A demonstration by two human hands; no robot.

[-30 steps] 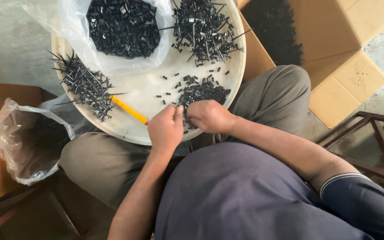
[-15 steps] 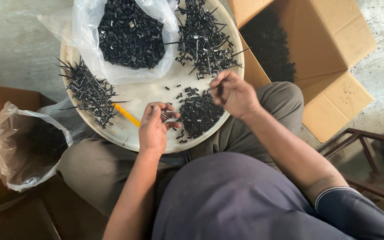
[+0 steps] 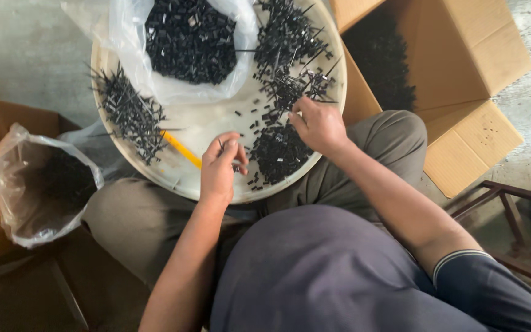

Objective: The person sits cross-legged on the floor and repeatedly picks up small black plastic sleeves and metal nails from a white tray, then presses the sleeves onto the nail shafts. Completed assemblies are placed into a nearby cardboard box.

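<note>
Left hand: left hand (image 3: 220, 167) at 6 o'clock on the round tray (image 3: 216, 126), fingers pinched narrow on a small black piece, near the tray's rim.
Right hand: right hand (image 3: 318, 125) at 3 o'clock, fingers curled in the pile of black pins (image 3: 290, 37); grasp unclear.
Small parts: heap of black pieces (image 3: 278, 152) between both hands.
Edges: cardboard box (image 3: 462, 74) just beside the tray's right rim; plastic bag (image 3: 35, 184) well left.

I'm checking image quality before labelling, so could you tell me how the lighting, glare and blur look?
Head view: soft, even light, faint shadows; glare on the plastic bag over the tray; left hand and right hand slightly motion-softened; black pin piles merge into dark masses.
</note>
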